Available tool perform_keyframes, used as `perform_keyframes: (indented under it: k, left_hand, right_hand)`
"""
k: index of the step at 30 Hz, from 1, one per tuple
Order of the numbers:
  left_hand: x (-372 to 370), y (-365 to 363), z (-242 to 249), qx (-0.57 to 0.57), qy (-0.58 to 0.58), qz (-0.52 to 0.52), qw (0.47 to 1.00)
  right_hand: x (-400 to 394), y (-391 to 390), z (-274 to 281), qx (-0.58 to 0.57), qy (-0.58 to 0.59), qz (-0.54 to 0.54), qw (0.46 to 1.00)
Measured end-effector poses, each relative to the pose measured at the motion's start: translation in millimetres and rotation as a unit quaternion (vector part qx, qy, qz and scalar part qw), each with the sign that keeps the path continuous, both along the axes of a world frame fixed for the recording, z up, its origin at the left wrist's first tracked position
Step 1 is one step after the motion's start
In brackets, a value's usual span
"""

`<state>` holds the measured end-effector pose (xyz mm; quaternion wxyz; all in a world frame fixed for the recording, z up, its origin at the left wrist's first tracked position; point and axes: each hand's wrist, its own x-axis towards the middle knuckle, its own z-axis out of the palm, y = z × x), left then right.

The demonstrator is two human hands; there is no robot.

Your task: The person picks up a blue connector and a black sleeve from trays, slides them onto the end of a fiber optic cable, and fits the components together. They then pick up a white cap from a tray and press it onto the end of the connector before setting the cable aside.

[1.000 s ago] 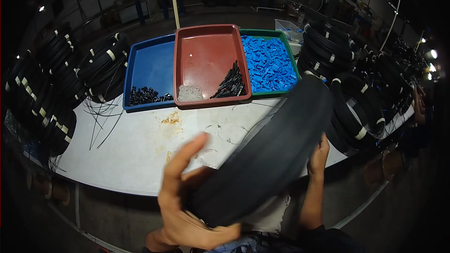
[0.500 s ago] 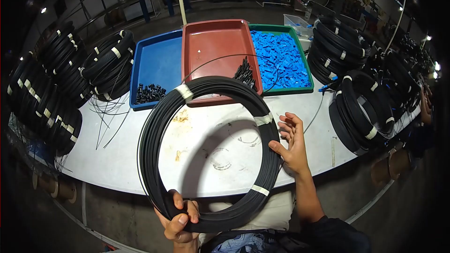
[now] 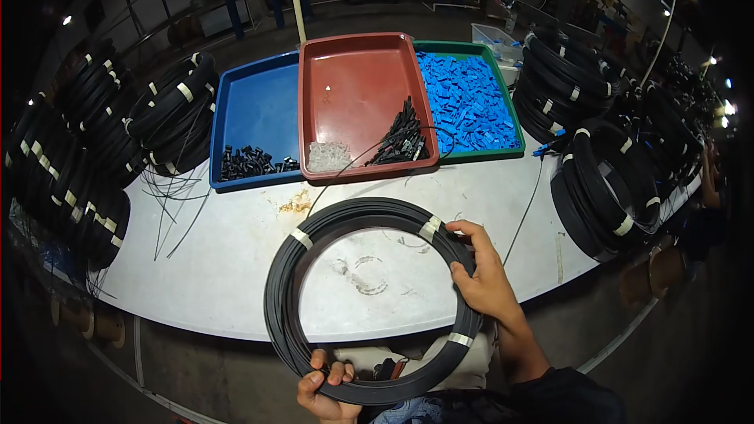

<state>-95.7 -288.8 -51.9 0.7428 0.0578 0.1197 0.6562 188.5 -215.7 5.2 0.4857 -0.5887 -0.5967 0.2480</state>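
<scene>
A coil of black cable (image 3: 281,298), bound with pale tape bands, is tilted over the front edge of the table. My left hand (image 3: 328,389) is closed round its lower left part, with the thumb and fingertips showing. At the coil's upper right, my right hand (image 3: 481,275) grips the rim between thumb and fingers, close to a tape band. A loose cable end arcs up from the coil in front of the red tray (image 3: 353,71).
Small black parts (image 3: 251,163) lie in a blue tray (image 3: 255,82). The red tray holds clear pieces (image 3: 328,157) and black pieces (image 3: 399,137). Blue pieces (image 3: 467,102) fill a green tray (image 3: 514,129). Stacked cable coils stand left (image 3: 67,204) and right (image 3: 593,188) on the white table (image 3: 212,267).
The coil has dropped lower and tipped flatter, showing more of the red tray. My right hand, open beside the coil before, has taken hold of its rim. My left hand has moved slightly right and down.
</scene>
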Motion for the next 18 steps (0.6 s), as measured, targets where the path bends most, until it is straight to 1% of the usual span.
perform_keyframes:
  k: [2, 3, 4, 6, 7, 8, 9, 10, 11, 12, 13, 14, 15, 16, 17, 18]
  left_hand:
    - [8, -7, -4, -0.036, -0.023, -0.020, 0.999]
    - [14, -9, 4, -0.050, -0.026, -0.008, 0.998]
    - [14, -12, 0, -0.054, -0.029, -0.008, 0.998]
    - [14, -21, -11, -0.001, -0.028, -0.056, 0.998]
    - [23, -24, 13, -0.018, -0.003, -0.042, 0.999]
    - [27, -28, 15, -0.022, -0.003, -0.040, 0.999]
    - [30, -32, 16, -0.056, 0.054, -0.040, 0.996]
    - [30, -34, 17, -0.088, 0.110, -0.040, 0.989]
    - [23, -38, -4, -0.059, 0.080, -0.073, 0.992]
    - [24, -38, -2, -0.058, 0.080, -0.072, 0.992]
    - [27, -39, 2, -0.101, 0.096, -0.058, 0.989]
    - [29, -40, 5, -0.143, 0.112, -0.043, 0.982]
    - [30, -40, 5, -0.143, 0.112, -0.040, 0.982]
    - [30, -41, 5, -0.146, 0.141, -0.038, 0.978]
    - [30, -42, 4, -0.150, 0.171, -0.036, 0.973]
    - [31, -44, 0, -0.152, 0.171, -0.035, 0.973]
  right_hand:
    - [6, -5, 1, -0.025, 0.011, -0.003, 1.000]
    - [6, -7, 1, -0.030, 0.024, -0.024, 0.999]
    - [11, -8, -3, -0.034, 0.021, -0.025, 0.999]
    - [29, -11, -12, -0.011, 0.036, -0.060, 0.997]
    - [34, -11, -10, 0.048, 0.040, -0.093, 0.994]
    - [44, -12, -7, 0.058, -0.049, -0.151, 0.986]
    - [55, -12, -6, 0.039, -0.149, -0.225, 0.962]
    - [65, -14, -6, 0.020, -0.246, -0.295, 0.923]
    - [78, -14, -11, -0.016, -0.257, -0.328, 0.909]
    - [86, -12, -13, -0.050, -0.267, -0.360, 0.892]
    - [91, -11, -13, -0.119, -0.207, -0.367, 0.899]
    - [93, -9, -12, -0.119, -0.208, -0.365, 0.900]
    - [93, -7, -12, -0.130, -0.165, -0.338, 0.918]
    - [92, -6, -13, -0.142, -0.121, -0.308, 0.933]
    - [88, -4, -17, -0.145, -0.121, -0.306, 0.933]
    - [82, 0, -23, -0.076, 0.057, -0.259, 0.961]
